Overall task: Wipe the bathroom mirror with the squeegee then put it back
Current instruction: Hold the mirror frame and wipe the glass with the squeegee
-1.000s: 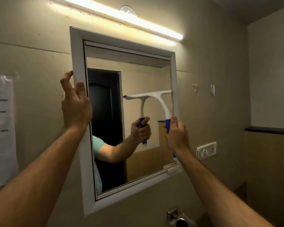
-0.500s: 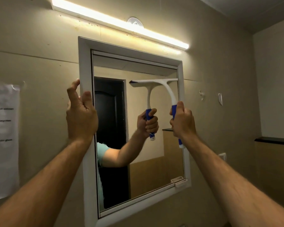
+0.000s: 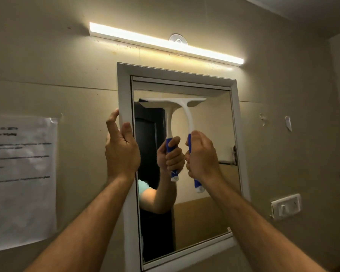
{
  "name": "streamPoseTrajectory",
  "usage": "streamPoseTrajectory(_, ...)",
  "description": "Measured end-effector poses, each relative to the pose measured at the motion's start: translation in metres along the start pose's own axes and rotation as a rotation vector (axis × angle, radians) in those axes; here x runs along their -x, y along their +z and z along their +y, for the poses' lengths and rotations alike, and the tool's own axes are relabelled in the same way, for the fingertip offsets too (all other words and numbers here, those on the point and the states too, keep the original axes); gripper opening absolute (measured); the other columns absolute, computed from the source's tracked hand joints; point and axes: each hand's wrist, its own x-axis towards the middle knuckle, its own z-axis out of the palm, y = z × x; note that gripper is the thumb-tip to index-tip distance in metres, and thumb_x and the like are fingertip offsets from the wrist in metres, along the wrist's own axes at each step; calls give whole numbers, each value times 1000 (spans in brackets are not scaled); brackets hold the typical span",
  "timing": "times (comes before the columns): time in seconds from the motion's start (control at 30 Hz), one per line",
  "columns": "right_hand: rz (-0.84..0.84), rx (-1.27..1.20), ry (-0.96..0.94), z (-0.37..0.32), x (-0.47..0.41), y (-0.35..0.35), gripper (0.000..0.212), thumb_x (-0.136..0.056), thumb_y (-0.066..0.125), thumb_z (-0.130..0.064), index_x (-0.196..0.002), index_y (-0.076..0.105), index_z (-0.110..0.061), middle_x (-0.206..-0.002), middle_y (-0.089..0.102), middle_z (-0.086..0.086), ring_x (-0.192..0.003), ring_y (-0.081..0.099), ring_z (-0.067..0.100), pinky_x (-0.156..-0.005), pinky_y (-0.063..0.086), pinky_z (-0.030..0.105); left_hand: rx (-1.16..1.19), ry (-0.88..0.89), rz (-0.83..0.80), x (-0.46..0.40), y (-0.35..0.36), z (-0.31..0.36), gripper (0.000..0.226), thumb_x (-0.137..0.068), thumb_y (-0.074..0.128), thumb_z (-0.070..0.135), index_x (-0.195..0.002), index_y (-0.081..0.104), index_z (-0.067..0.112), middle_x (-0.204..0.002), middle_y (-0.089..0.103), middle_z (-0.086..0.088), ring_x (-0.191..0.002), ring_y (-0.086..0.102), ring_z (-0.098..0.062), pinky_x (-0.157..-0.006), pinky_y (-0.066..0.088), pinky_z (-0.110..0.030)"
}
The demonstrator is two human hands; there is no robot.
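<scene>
Gripping the blue handle of the squeegee (image 3: 190, 122) with our right hand (image 3: 201, 156), fingers curled tight around it, we hold its white blade level against the glass near the top of the bathroom mirror (image 3: 210, 154), at the centre of the frame. The blade meets its own reflection just under the upper edge of the glass, and the handle's white tip shows below our fist. Our left hand (image 3: 122, 152) rests on the left side of the white mirror frame (image 3: 124, 91), fingers extended upward along the frame's edge and clasping nothing else. In the glass we see the reflected hand and squeegee, a forearm, a light teal sleeve and a dark door. A lit tube light (image 3: 165, 43) runs across the wall above the mirror in the upper centre. A printed paper notice (image 3: 22, 179) hangs at the left of the frame, its text too blurred to read, and a white switch plate (image 3: 286, 207) sits at the lower right.
</scene>
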Motion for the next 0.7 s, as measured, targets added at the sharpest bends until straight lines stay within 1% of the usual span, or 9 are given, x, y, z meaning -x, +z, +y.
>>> streamPoseTrajectory(0.03, 8, -13, -5, -2, 1, 3, 35, -104, 28, -39, -77, 49, -27, -45, 53, -13, -37, 49, 0, -46, 39, 18, -47, 22, -42, 0, 1, 3, 41, -103, 28, 43, -144, 22, 38, -100, 63, -23, -60, 56, -14, -47, 34, -18)
streamPoseTrajectory(0.07, 9, -32, -7, -8, 2, 6, 34, -104, 29, -38, -78, 50, -27, -45, 53, -13, -37, 49, 0, -44, 39, 17, -99, 45, -28, 1, 6, 1, 41, -103, 28, 43, -143, 22, 39, -98, 63, -24, -58, 55, -14, -46, 34, -18)
streamPoseTrajectory(0.13, -5, -90, -18, -23, -1, 10, 32, -104, 31, -37, -83, 52, -25, -46, 54, -13, -37, 48, 1, -42, 38, 14, -100, 51, -9, 2, 5, 4, 42, -102, 27, 44, -144, 21, 39, -96, 62, -26, -56, 53, -13, -46, 33, -18)
streamPoseTrajectory(0.17, -19, -116, -30, -30, -2, 13, 31, -104, 32, -37, -87, 54, -24, -46, 54, -12, -36, 48, 1, -41, 38, 14, -115, 75, -26, 0, 3, 3, 43, -101, 26, 46, -144, 21, 39, -96, 62, -28, -55, 51, -12, -46, 33, -18)
streamPoseTrajectory(0.23, -42, -162, -42, -38, -2, 17, 31, -104, 32, -38, -91, 55, -22, -50, 54, -7, -35, 47, 4, -38, 39, 16, -131, 67, -30, 2, 2, 3, 48, -97, 24, 51, -144, 21, 38, -98, 62, -30, -56, 49, -10, -46, 34, -19)
streamPoseTrajectory(0.33, -67, -205, -9, -36, 9, 19, 32, -104, 31, -36, -86, 55, -23, -46, 51, -7, -33, 44, 3, -36, 36, 14, -87, 29, -52, 0, 5, 1, 49, -95, 22, 55, -142, 20, 42, -101, 62, -30, -60, 52, -13, -47, 36, -21)
streamPoseTrajectory(0.4, -86, -211, 21, -24, 21, 17, 32, -104, 30, -36, -84, 53, -24, -43, 51, -9, -33, 44, 2, -36, 35, 11, -135, 36, -28, 1, 4, 2, 47, -95, 23, 55, -141, 20, 44, -103, 62, -29, -63, 55, -15, -49, 37, -22)
streamPoseTrajectory(0.53, -81, -166, 64, -6, 36, 10, 34, -103, 32, -40, -83, 55, -25, -55, 50, -7, -37, 47, 1, -41, 36, 11, -109, 19, -29, 0, 5, 1, 50, -92, 21, 58, -140, 19, 45, -103, 61, -31, -64, 54, -15, -49, 40, -22)
streamPoseTrajectory(0.7, -81, -251, 61, -23, 25, 13, 34, -103, 31, -38, -82, 53, -25, -43, 52, -11, -32, 46, 1, -37, 35, 9, -129, 11, -16, 1, 5, 2, 47, -96, 24, 53, -142, 20, 43, -101, 62, -29, -58, 49, -9, -48, 36, -20)
